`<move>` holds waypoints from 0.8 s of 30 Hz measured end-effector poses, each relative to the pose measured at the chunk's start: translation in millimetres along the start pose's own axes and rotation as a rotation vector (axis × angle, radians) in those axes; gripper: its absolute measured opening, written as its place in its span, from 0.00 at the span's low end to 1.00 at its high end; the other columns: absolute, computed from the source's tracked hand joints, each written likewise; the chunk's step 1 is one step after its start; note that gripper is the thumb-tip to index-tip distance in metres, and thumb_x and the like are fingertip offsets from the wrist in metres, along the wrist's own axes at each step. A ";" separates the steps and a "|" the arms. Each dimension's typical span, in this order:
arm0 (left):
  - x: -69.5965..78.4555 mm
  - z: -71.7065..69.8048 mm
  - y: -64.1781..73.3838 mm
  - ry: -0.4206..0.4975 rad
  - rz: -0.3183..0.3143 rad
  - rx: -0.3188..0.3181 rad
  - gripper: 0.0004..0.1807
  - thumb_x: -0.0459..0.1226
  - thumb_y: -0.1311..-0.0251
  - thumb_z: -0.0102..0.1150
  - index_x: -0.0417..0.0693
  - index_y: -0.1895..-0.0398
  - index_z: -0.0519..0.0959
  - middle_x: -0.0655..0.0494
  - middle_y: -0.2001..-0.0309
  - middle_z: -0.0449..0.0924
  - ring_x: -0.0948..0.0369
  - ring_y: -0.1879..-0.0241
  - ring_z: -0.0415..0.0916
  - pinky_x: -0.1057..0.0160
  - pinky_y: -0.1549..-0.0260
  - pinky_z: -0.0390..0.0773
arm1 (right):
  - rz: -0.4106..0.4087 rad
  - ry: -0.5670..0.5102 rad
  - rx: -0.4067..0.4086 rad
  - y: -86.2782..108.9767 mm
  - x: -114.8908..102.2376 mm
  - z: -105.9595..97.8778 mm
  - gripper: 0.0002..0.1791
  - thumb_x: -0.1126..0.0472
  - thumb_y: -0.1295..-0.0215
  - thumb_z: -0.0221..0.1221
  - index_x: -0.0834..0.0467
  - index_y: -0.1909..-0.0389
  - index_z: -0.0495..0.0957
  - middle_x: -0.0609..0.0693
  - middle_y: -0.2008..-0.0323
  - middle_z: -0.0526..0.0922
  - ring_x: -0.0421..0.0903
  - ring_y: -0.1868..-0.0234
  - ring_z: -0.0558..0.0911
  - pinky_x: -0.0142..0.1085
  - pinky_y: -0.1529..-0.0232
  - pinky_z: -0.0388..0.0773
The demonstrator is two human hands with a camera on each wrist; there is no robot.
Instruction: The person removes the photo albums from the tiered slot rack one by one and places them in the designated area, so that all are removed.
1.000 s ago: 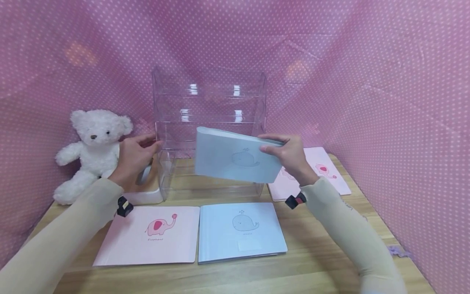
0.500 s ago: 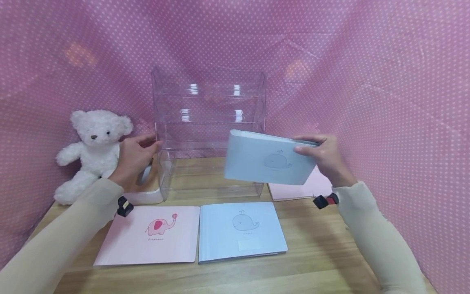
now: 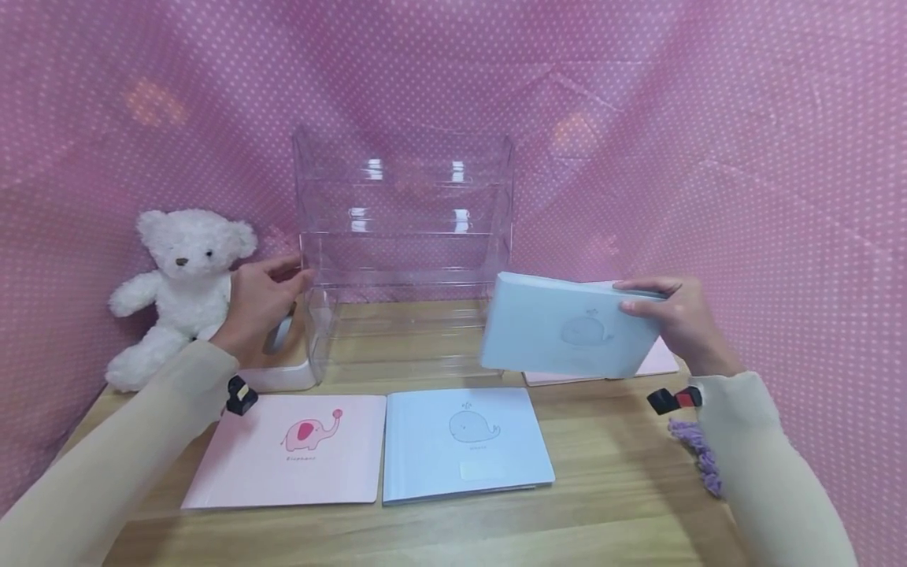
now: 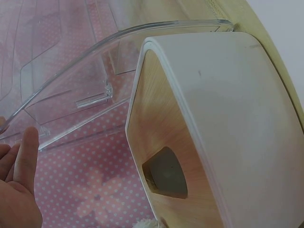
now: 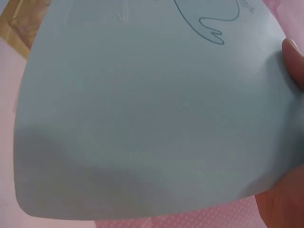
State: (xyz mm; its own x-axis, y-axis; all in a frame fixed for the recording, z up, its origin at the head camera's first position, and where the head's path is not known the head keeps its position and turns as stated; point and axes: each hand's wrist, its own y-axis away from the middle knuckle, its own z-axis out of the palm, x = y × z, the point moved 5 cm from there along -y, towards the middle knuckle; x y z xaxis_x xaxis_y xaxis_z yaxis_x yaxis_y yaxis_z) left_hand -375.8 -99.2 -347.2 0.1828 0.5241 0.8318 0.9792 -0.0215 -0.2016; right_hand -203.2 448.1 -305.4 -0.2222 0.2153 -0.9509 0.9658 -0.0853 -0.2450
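My right hand (image 3: 683, 319) pinches a light blue photo album (image 3: 567, 327) with a whale drawing by its right end, thumb on the front cover. The album is held tilted above the table, its thick page edge facing up; in the right wrist view its cover (image 5: 142, 118) fills most of the picture. My left hand (image 3: 264, 303) grips the left side edge of a clear tiered rack (image 3: 404, 234); the rack's side panel (image 4: 114, 45) shows in the left wrist view, fingertips at its edge.
A pink elephant album (image 3: 333, 480) and another blue whale album (image 3: 425, 472) lie in front. Pink albums (image 3: 659, 362) lie partly hidden at right. A white teddy bear (image 3: 191, 272), a white box with a wooden top (image 3: 283, 378) and a purple scrunchie (image 3: 697, 457) are around.
My right hand has carried the blue album from in front of the rack to the right and slightly down, over the pink albums. The left hand has stayed at the rack's edge.
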 end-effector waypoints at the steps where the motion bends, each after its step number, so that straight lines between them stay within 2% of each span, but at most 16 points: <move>1: 0.2 -0.1 -0.1 0.002 0.002 0.001 0.27 0.50 0.34 0.65 0.54 0.34 0.77 0.49 0.40 0.84 0.55 0.44 0.83 0.75 0.57 0.85 | 0.016 -0.006 -0.006 1.7 3.3 -3.0 0.15 0.75 0.42 0.67 0.55 0.58 0.89 0.40 0.60 0.91 0.39 0.60 0.90 0.30 0.59 0.88; 6: -0.7 0.1 0.3 0.006 -0.007 -0.008 0.29 0.51 0.35 0.65 0.53 0.33 0.77 0.48 0.38 0.83 0.54 0.43 0.83 0.74 0.56 0.85 | 0.062 -0.047 -0.050 9.2 20.7 -15.2 0.14 0.77 0.41 0.65 0.59 0.58 0.89 0.41 0.60 0.91 0.40 0.59 0.90 0.32 0.60 0.89; 9: -2.2 0.7 1.1 0.014 -0.025 -0.019 0.30 0.54 0.35 0.64 0.54 0.32 0.76 0.49 0.37 0.82 0.54 0.41 0.82 0.71 0.53 0.85 | 0.083 -0.028 -0.084 14.2 31.3 -20.3 0.14 0.77 0.40 0.64 0.58 0.58 0.89 0.42 0.61 0.92 0.42 0.61 0.91 0.34 0.62 0.90; 14: -3.6 1.0 1.0 0.024 -0.039 -0.023 0.31 0.55 0.35 0.64 0.56 0.32 0.76 0.50 0.36 0.81 0.55 0.41 0.82 0.71 0.53 0.85 | 0.124 -0.038 -0.174 21.4 50.1 -25.8 0.17 0.77 0.37 0.60 0.55 0.59 0.90 0.44 0.62 0.92 0.46 0.64 0.91 0.38 0.64 0.90; 19: -4.1 1.5 0.3 0.022 -0.049 -0.021 0.31 0.55 0.35 0.64 0.56 0.32 0.76 0.50 0.36 0.81 0.56 0.41 0.81 0.70 0.51 0.85 | 0.173 -0.096 -0.273 27.6 69.8 -28.6 0.20 0.79 0.35 0.56 0.55 0.57 0.89 0.45 0.59 0.92 0.46 0.61 0.91 0.41 0.62 0.90; 24: -4.1 1.9 1.3 0.024 -0.060 -0.025 0.32 0.56 0.36 0.63 0.57 0.31 0.75 0.51 0.35 0.81 0.56 0.40 0.81 0.65 0.48 0.85 | 0.168 -0.054 -0.353 30.8 83.0 -32.0 0.19 0.78 0.34 0.56 0.56 0.54 0.88 0.45 0.58 0.92 0.46 0.60 0.91 0.41 0.61 0.90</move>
State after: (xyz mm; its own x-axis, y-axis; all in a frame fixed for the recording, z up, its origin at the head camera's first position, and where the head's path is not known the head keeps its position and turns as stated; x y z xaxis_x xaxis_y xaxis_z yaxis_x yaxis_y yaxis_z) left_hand -375.5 -99.7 -351.9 0.1254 0.5047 0.8541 0.9903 -0.0118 -0.1385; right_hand -187.6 494.4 -385.8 -0.0545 0.1741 -0.9832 0.9739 0.2264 -0.0139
